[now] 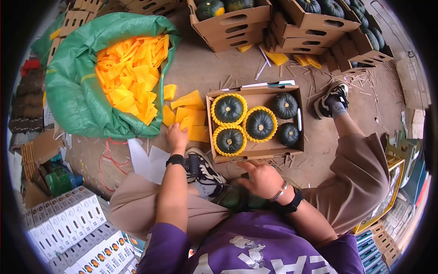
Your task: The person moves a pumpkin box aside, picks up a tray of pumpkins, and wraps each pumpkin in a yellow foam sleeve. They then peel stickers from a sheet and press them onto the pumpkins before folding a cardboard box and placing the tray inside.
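My left hand (pixel 177 137) is closed on the end of a yellow foam net sleeve (pixel 187 122), beside several more flat sleeves on the floor. Over my lap, my right hand (pixel 262 178) holds nothing, its fingers apart, just below the near edge of an open cardboard box (pixel 256 152). Three dark green pumpkins in yellow foam nets, one of them the middle pumpkin (pixel 261 124), sit in that box. Two bare pumpkins, an upper one (pixel 285 106) and a lower one (pixel 288 134), lie at its right side, near a white pen-like stick (pixel 299 119).
A green woven sack (pixel 68 98) full of yellow foam nets (pixel 132 73) stands at upper left. Stacked cartons of pumpkins (pixel 315 32) line the back. Cardboard strips litter the floor (pixel 315 155). My shoes (pixel 332 99) flank the box; white printed cartons (pixel 64 219) are at lower left.
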